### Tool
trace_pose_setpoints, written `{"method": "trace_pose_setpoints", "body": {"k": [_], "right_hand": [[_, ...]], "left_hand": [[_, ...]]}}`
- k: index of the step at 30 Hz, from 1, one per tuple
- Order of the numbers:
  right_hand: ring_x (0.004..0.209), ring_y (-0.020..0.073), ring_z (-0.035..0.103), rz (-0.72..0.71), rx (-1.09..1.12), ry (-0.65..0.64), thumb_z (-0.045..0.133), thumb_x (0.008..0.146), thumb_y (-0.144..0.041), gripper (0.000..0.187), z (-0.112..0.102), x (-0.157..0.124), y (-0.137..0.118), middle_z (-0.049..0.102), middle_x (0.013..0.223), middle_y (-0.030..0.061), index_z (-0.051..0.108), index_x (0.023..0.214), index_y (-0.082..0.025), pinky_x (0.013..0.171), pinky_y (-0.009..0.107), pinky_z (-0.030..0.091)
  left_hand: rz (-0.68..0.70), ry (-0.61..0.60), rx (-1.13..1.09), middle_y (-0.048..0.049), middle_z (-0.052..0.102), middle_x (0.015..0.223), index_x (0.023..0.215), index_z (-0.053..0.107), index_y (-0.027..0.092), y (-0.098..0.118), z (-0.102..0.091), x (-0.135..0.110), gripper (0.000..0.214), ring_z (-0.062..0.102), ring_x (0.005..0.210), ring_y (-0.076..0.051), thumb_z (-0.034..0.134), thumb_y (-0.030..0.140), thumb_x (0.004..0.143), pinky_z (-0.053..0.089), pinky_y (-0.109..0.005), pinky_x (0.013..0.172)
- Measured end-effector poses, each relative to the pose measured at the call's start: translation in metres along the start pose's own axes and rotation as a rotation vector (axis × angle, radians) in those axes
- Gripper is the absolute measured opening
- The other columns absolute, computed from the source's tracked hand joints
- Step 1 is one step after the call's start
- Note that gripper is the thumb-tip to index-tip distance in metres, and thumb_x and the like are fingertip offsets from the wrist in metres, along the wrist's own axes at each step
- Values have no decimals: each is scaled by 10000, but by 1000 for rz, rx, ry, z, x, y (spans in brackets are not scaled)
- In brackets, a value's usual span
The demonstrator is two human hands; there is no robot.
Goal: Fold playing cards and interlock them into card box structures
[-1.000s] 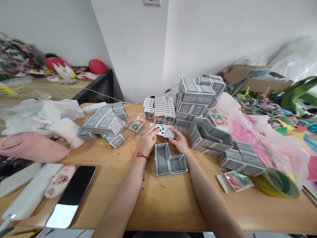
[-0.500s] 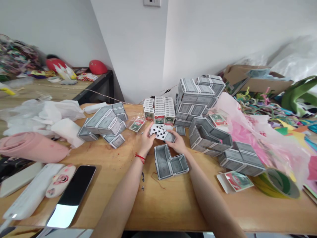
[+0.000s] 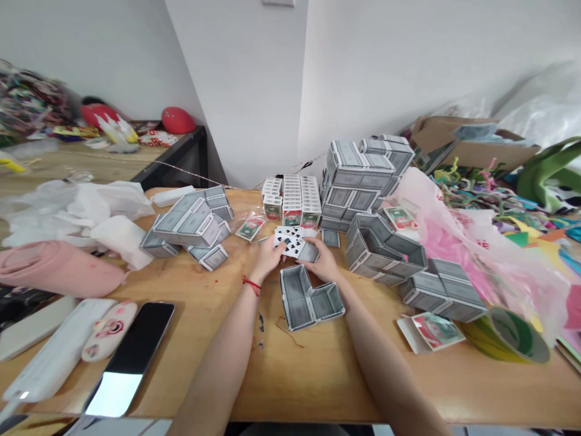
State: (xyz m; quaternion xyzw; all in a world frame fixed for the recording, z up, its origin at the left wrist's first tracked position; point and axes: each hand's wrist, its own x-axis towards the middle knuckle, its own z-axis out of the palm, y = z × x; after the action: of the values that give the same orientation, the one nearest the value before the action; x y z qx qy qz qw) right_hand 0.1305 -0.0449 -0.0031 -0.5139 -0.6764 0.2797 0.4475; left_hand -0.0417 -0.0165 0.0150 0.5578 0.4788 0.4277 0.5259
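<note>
Several playing cards (image 3: 290, 238), face up with black spade pips, are spread between my two hands above the table. My left hand (image 3: 269, 255) pinches their left end, thumb on top. My right hand (image 3: 323, 259) holds the right end, where a grey patterned card back (image 3: 308, 251) shows. Just below my hands an L-shaped open box folded from grey-backed cards (image 3: 299, 303) rests on the table. A loose grey card (image 3: 330, 238) lies beyond my right hand. Behind the hands stand rows of boxed card decks (image 3: 292, 203).
Card-built structures stand at left (image 3: 188, 221) and as a stack at right (image 3: 358, 178), with an open card frame (image 3: 385, 251) nearby. An opened deck box (image 3: 436, 332) and yellow-green tape roll (image 3: 508, 336) lie front right. A phone (image 3: 136, 351) lies front left.
My left hand has shifted slightly left and down on the cards, its thumb lying across them. The right hand keeps its hold. The view has tilted a little.
</note>
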Motion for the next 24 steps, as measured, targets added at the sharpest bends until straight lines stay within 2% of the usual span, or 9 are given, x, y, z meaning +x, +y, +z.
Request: {"method": "trace_pose_setpoints", "body": {"k": [9, 24], "right_hand": [[1026, 247, 547, 4, 23, -1, 694, 611, -316, 517, -4, 0, -7, 588, 1078, 85, 515, 1081, -193, 918, 386, 405], [980, 242, 555, 3, -3, -81, 682, 598, -283, 530, -7, -1, -5, 585, 1048, 74, 478, 1079, -191, 866, 369, 416]], "left_hand": [[30, -12, 94, 40, 520, 519, 761, 487, 172, 5, 0, -2, 99, 472, 428, -85, 503, 266, 788, 364, -189, 434], [-11, -89, 100, 55, 471, 535, 781, 474, 170, 2, -5, 0, 61, 407, 411, -66, 484, 229, 786, 323, -180, 418]]}}
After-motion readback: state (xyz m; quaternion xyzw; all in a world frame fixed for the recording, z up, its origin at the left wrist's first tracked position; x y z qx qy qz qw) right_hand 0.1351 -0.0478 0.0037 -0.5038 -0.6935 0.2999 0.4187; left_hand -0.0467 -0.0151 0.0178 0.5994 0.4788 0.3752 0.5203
